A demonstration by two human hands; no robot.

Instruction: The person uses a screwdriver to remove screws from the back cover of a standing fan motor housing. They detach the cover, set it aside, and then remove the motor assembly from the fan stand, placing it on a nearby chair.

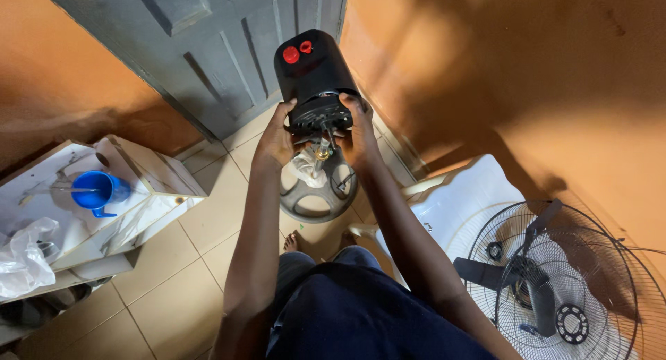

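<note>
Sitting low in the frame, person's lap fills bottom centre, bare feet (316, 242) on tiled floor (173, 290) just above. Lower right: fan guard (569, 284) with black blades, lying on a white chair (458, 200). Left edge: white board (139, 193) with blue cup (97, 190), clear plastic bag (24, 259) below it. Centre: grey round base (319, 190) on floor past the feet. Above it, black fan motor housing (316, 82) held upright, two red knobs (297, 51) on top. Left hand (277, 134) grips its lower left side, fingers curled around it; right hand (361, 127) clasps lower right side. Grey door (222, 48) behind, orange wall (520, 69) upper right.
</note>
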